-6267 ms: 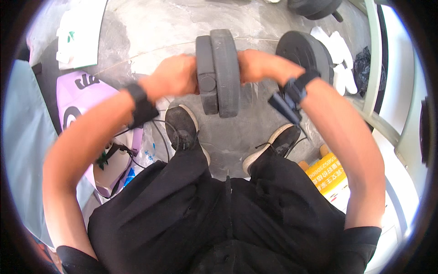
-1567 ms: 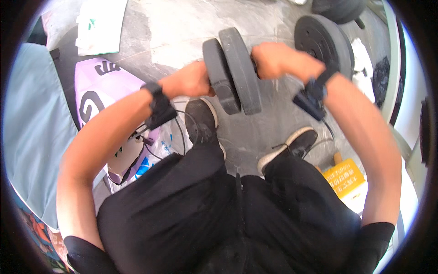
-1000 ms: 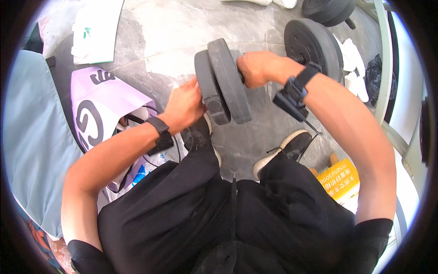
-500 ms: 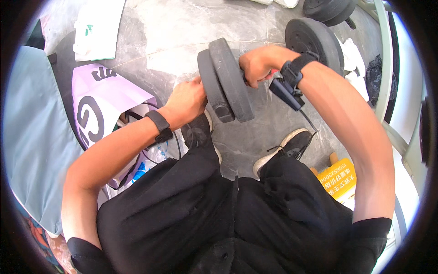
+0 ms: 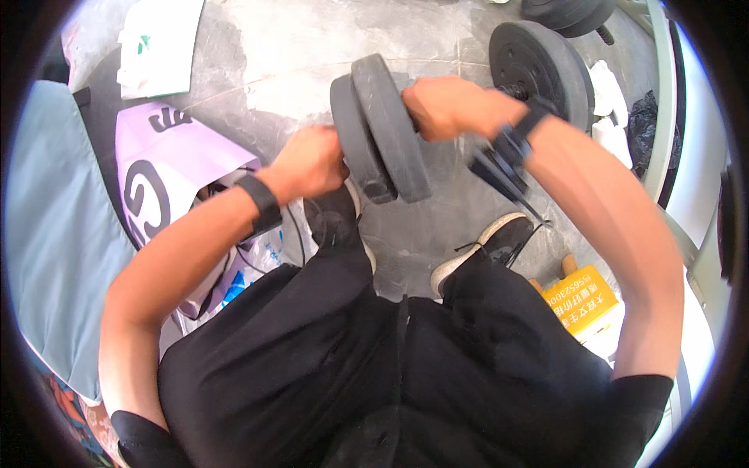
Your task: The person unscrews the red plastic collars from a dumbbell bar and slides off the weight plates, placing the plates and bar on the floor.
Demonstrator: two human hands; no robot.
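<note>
Between my hands two dark grey weight plates stand on edge, side by side, as one end of a dumbbell. My left hand is closed in a fist against the plates' left face, and what its fingers wrap round is hidden. On the other side my right hand is closed close to the right face, its back turned up and a little blurred. The dumbbell's bar is hidden behind the plates and my fingers. Just beyond my right wrist another dumbbell lies on the floor, its threaded bar end showing.
A further dumbbell lies at the far right by a pale metal frame. A purple-and-white bag with cables stands at left, near a blue-grey cushion. A yellow box sits beside my right shoe.
Both hands and the plates have shifted slightly left and away from me. My right hand has rolled over, so its back now faces up more.
</note>
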